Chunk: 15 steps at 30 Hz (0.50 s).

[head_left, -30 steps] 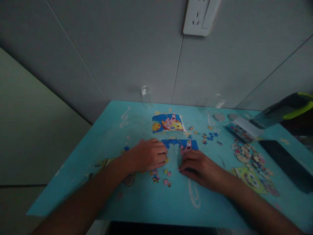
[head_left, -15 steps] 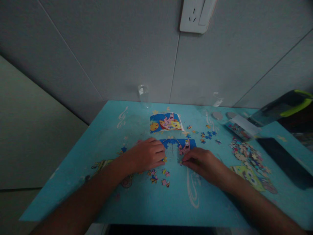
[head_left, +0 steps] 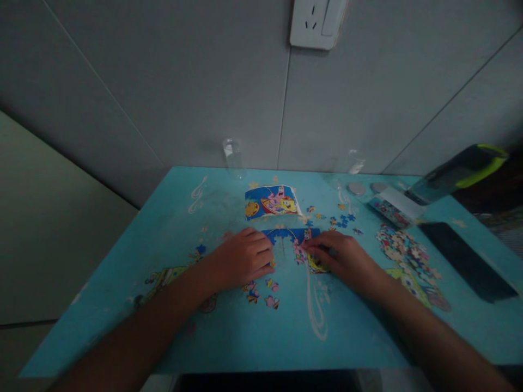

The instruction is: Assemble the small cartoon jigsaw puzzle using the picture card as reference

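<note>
A partly joined cartoon puzzle (head_left: 286, 236) with a blue top edge lies in the middle of the light blue table (head_left: 253, 337). My left hand (head_left: 244, 257) rests knuckles up at the puzzle's left side, fingers curled together, with nothing seen in it. My right hand (head_left: 344, 256) lies at its right side, fingertips pinched on a small puzzle piece (head_left: 303, 249) against the puzzle's pink and yellow part. Behind the puzzle lies a printed picture (head_left: 272, 201) of the same cartoon. A few loose pieces (head_left: 261, 288) sit just in front of my left hand.
A heap of loose pieces (head_left: 402, 253) lies at the right, beside a black phone (head_left: 466, 261) and a small printed box (head_left: 390, 209). Clear tubes (head_left: 232, 155) (head_left: 353, 163) and two round lids (head_left: 357, 188) stand near the wall. A green-edged dark object (head_left: 461, 173) leans at the far right.
My right hand has moved away from me and up onto the puzzle's right part. My left hand has stayed put. The camera has tilted a little.
</note>
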Available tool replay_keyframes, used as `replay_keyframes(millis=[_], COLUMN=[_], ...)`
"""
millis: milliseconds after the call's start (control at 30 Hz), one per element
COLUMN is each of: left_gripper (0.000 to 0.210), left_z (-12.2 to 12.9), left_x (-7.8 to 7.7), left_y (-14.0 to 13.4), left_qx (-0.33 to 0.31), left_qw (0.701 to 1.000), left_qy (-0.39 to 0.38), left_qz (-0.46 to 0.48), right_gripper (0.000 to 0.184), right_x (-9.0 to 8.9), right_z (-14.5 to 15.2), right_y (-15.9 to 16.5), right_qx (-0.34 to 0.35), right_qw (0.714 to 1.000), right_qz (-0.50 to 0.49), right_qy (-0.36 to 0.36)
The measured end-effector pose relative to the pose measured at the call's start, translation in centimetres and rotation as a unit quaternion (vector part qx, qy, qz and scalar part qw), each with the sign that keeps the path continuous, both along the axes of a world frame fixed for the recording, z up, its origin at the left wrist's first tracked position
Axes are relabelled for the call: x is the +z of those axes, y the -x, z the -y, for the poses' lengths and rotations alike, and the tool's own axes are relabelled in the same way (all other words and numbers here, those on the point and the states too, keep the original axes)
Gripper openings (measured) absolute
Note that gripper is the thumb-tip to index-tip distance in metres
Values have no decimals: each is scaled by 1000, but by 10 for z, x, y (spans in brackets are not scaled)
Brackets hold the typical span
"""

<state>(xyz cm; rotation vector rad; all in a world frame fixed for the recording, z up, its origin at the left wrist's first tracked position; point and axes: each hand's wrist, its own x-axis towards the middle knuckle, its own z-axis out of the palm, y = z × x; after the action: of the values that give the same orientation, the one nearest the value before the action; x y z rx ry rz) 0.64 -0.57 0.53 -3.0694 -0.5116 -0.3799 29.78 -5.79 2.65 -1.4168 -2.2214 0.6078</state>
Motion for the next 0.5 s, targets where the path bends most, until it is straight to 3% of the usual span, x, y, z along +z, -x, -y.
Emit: replay_keyframes(millis=[200, 500], left_gripper=[22, 25], left_z=[0, 1], left_x=[-2, 2], left_y=[1, -1], left_qx=[0, 7], left_qw=[1000, 1000], left_qy=[1, -22], left_qz=[3, 20], right_gripper=[15, 15], right_x=[4, -11], right_z=[3, 2], right_y=[0, 3], right_qx=[35, 49], right_qw=[999, 998], right_qz=[18, 24], right_qy=[3, -16])
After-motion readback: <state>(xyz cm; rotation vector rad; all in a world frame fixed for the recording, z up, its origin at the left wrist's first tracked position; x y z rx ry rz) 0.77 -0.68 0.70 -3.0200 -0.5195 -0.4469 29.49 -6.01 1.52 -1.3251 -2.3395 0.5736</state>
